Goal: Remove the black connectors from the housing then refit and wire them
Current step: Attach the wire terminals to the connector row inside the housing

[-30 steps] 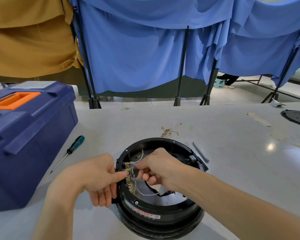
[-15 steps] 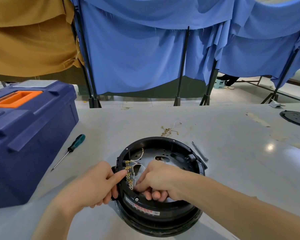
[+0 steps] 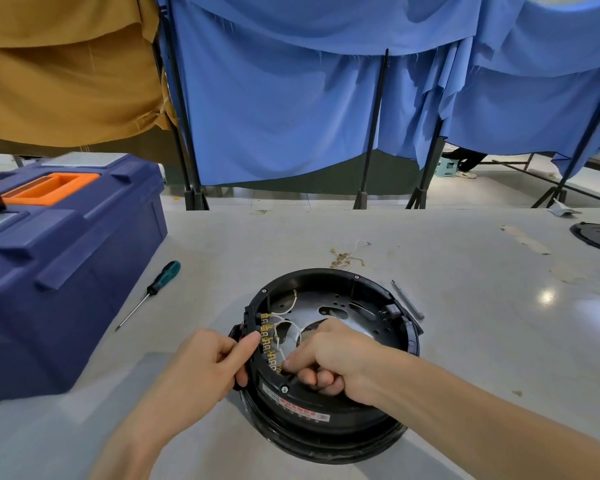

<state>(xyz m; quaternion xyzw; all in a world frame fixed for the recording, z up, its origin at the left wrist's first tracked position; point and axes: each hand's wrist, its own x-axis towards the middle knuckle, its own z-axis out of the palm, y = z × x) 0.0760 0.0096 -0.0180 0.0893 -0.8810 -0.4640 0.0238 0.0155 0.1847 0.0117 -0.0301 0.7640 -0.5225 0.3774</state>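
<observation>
A round black housing (image 3: 329, 415) lies open side up on the grey table. A black connector block (image 3: 248, 318) with a row of brass terminals (image 3: 267, 339) sits in its left wall, with thin white wires (image 3: 284, 322) running from the terminals into the housing. My left hand (image 3: 210, 365) grips the left rim and the connector from outside, thumb on top. My right hand (image 3: 326, 356) reaches inside the housing, its fingertips pinched on a wire end at the lowest terminals.
A dark blue toolbox (image 3: 56, 261) with an orange handle stands at the left. A green-handled screwdriver (image 3: 149, 292) lies beside it. Loose brass terminals with wire (image 3: 343, 256) lie behind the housing, a thin grey tool (image 3: 407, 299) to its right. A black disc (image 3: 598, 237) sits far right.
My right hand has moved down along the terminal row, from the upper terminals to the lowest ones. My left hand stays on the housing's left rim.
</observation>
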